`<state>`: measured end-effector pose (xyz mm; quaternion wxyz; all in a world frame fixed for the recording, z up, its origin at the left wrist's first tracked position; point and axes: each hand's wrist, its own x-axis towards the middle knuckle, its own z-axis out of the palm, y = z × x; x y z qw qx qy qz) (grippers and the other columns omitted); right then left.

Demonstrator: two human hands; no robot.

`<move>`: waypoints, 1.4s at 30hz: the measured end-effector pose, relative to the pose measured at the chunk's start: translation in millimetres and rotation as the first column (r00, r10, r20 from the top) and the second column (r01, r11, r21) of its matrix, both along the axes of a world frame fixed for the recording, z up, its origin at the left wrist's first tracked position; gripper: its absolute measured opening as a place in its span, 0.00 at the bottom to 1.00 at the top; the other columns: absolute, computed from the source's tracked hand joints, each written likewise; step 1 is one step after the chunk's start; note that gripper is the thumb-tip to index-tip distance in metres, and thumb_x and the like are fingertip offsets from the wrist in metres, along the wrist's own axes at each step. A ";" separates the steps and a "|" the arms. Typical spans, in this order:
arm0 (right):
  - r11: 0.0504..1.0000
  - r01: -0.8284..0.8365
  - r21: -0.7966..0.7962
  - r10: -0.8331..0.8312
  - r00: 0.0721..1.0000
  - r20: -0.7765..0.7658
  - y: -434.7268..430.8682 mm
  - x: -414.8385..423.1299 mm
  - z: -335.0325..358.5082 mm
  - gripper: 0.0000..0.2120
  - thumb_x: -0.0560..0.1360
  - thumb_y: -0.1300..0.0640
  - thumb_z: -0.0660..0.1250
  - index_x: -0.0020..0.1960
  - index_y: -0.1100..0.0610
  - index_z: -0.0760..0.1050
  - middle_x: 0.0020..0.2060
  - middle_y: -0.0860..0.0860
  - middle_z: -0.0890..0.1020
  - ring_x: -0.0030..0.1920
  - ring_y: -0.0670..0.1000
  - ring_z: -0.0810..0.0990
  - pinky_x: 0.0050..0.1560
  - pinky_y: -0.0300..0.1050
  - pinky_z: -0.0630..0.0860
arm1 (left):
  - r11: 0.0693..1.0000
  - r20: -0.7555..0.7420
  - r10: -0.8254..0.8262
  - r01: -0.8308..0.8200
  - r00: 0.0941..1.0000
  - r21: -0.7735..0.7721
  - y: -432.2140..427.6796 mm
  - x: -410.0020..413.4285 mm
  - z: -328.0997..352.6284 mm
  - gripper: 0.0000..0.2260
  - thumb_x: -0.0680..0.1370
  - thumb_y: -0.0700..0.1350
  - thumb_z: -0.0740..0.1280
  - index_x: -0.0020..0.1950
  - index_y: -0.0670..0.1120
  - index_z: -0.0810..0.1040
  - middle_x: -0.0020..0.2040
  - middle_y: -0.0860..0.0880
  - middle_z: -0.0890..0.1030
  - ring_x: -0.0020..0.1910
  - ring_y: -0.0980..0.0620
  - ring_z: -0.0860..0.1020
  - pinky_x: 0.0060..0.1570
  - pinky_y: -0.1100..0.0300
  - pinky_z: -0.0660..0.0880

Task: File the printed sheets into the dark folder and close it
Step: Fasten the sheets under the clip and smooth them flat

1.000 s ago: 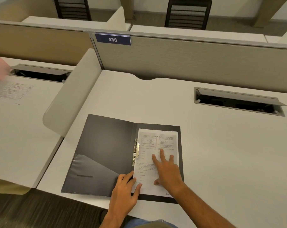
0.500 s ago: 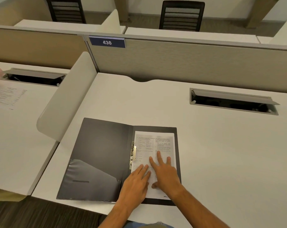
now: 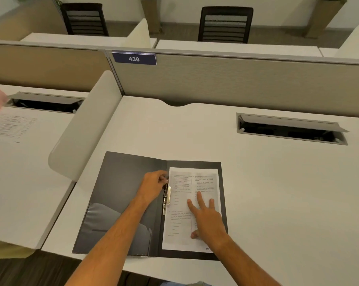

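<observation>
A dark folder (image 3: 121,193) lies open and flat on a pale desk (image 3: 267,182), near the desk's front edge at about six o'clock in the view. Its right half carries the printed sheets (image 3: 182,223), which lie face up and aligned with the spine. A metal clip (image 3: 168,197) runs along the spine at the sheets' left edge.

The right hand (image 3: 207,219) rests palm down on the sheets, fingers spread and released, pressing the paper flat. The left hand (image 3: 153,185) reaches across the folder's left half, its fingers pinched at the top end of the clip; whether they actually grip it cannot be told.

At twelve o'clock a grey partition (image 3: 236,83) bears a blue label (image 3: 134,58) reading 436. At two o'clock a cable slot (image 3: 290,129) is open in the desk. At nine o'clock, on the neighbouring desk, lies another printed page (image 3: 11,126).
</observation>
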<state>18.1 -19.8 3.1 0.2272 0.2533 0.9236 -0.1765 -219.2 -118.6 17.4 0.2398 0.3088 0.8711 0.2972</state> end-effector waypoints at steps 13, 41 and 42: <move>1.000 0.013 -0.001 -0.013 1.000 -0.001 -1.0 -0.8 -2.1 0.53 0.77 0.42 0.76 0.88 0.41 0.42 0.88 0.51 0.38 0.87 0.70 0.43 0.82 0.66 0.61 | 0.991 -0.009 0.117 -0.116 0.993 0.072 -48.1 51.3 4.7 0.04 0.77 0.44 0.78 0.51 0.50 0.90 0.45 0.57 0.89 0.44 0.61 0.85 0.50 0.68 0.81; 1.000 0.018 -0.020 -0.018 1.000 0.007 -1.0 -1.0 4.6 0.53 0.78 0.42 0.76 0.88 0.41 0.41 0.88 0.50 0.38 0.87 0.69 0.43 0.83 0.64 0.60 | 0.994 -0.487 -0.104 0.073 0.867 -0.082 -101.8 97.6 -42.0 0.08 0.79 0.56 0.72 0.51 0.57 0.90 0.50 0.54 0.79 0.51 0.51 0.75 0.48 0.60 0.69; 1.000 0.019 -0.020 -0.019 1.000 0.007 -1.1 -1.3 4.1 0.53 0.78 0.42 0.76 0.87 0.41 0.41 0.88 0.50 0.38 0.87 0.69 0.43 0.83 0.64 0.60 | 0.993 -0.497 -0.114 0.079 0.860 -0.092 -101.2 98.8 -40.5 0.18 0.83 0.61 0.62 0.52 0.57 0.90 0.50 0.54 0.79 0.51 0.51 0.75 0.47 0.59 0.69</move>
